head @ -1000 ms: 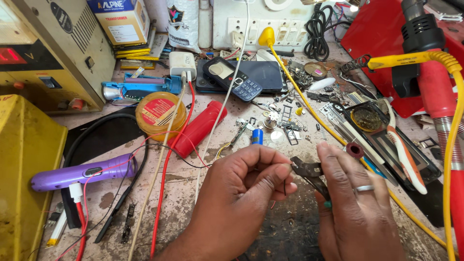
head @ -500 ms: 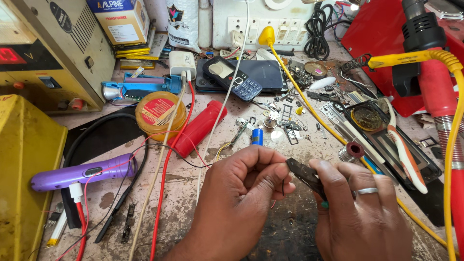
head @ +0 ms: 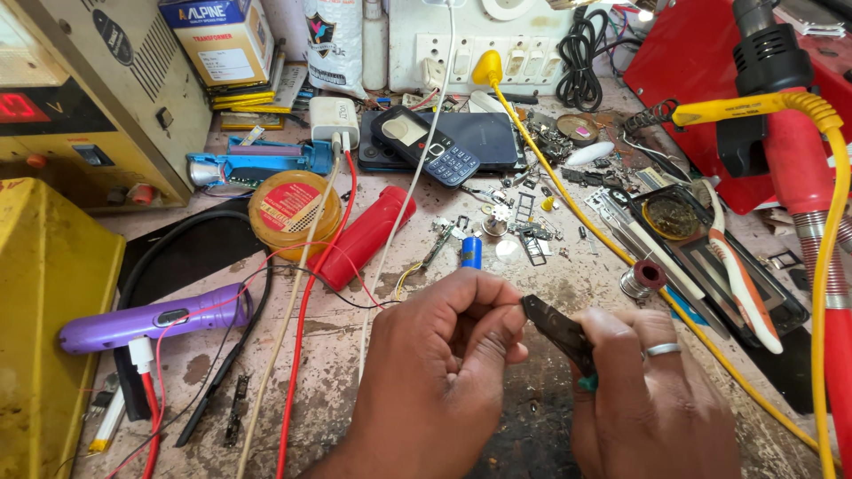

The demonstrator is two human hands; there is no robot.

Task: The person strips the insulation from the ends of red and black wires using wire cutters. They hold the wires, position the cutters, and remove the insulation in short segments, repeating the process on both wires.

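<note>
Left hand: back up, fingers curled, thumb and fingertips pinched together, pointing toward the right hand. Right hand: just beside it, back up, fist closed in a grip, ring on one finger. Both wrists enter from the near edge, fingertips nearly meeting.

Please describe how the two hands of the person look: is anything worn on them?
Both hands are bare, with no gloves and no sleeves in view. The right hand wears a plain silver metal ring on one finger. The left hand wears nothing visible.
</note>
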